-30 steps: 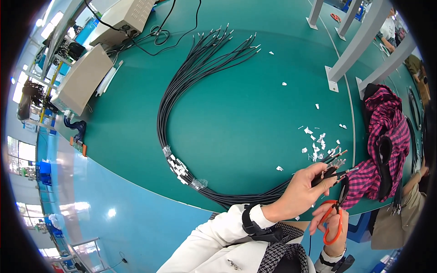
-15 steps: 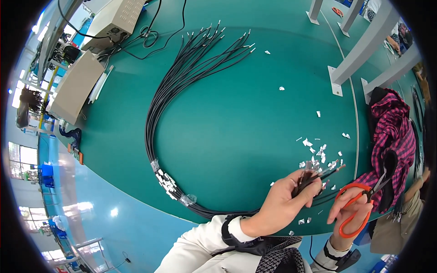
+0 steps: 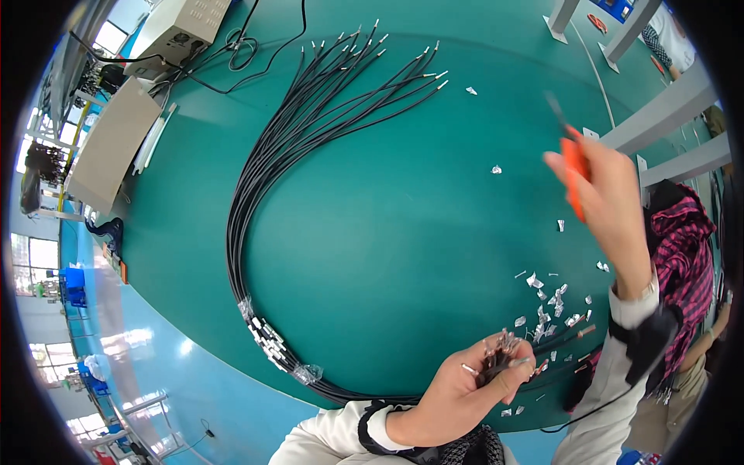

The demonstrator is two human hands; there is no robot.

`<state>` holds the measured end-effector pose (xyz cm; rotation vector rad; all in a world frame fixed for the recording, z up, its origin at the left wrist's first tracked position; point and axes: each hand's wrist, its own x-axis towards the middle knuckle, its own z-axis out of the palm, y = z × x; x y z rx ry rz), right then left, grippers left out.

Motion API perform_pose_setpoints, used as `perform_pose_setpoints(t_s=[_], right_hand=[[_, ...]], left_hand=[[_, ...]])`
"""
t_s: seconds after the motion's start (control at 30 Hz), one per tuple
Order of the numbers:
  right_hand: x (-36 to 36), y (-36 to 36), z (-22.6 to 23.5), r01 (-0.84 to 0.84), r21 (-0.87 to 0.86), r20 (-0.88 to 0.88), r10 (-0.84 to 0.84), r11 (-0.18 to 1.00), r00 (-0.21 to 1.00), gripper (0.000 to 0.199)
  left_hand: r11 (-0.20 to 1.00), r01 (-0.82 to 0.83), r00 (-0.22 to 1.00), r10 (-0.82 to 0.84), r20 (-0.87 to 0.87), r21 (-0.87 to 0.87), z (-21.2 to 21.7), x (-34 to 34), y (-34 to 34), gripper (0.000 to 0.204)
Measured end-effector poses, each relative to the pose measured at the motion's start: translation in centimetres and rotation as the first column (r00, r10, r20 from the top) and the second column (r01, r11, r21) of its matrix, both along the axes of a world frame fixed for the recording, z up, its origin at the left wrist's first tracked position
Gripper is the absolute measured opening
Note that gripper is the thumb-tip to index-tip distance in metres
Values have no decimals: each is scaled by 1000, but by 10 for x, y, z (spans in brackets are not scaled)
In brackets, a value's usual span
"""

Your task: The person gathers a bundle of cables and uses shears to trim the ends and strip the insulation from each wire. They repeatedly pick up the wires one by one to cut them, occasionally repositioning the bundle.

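A long bundle of black cables (image 3: 242, 201) curves across the green table, its far ends fanned out with pale tips. Its near ends are gathered in my left hand (image 3: 465, 387), which is closed around them close to the table's front edge; thin stripped wires stick out above the fingers. White labels (image 3: 267, 341) and clear wrap sit on the bundle at lower left. At the right, my right hand (image 3: 612, 194) is raised over the table, closed on orange-handled scissors (image 3: 575, 174). Their blades point away and are blurred by motion.
White paper scraps (image 3: 542, 310) lie scattered right of my left hand. Grey metal posts (image 3: 666, 112) stand at the right, near a pink-and-black checked cloth (image 3: 682, 248). Beige equipment boxes (image 3: 116, 143) and loose black cords (image 3: 232, 85) line the left side.
My right hand has swung up and away from the front edge with the scissors, to over the table's right side. My left hand keeps its hold on the cable ends. The view has shifted slightly.
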<state>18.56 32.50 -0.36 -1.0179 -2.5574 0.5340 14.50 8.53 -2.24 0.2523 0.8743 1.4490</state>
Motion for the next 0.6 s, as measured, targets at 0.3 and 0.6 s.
perform_pose_setpoints(t_s=[0.3, 0.6], right_hand=[[-96, 18, -49, -232, 381, 218, 157, 895, 963, 37], [-102, 25, -59, -337, 386, 402, 172, 859, 899, 42]], left_hand=[[986, -86, 996, 80, 43, 144, -16, 1, -6, 9], [995, -93, 996, 92, 5, 46, -15, -4, 0, 10]])
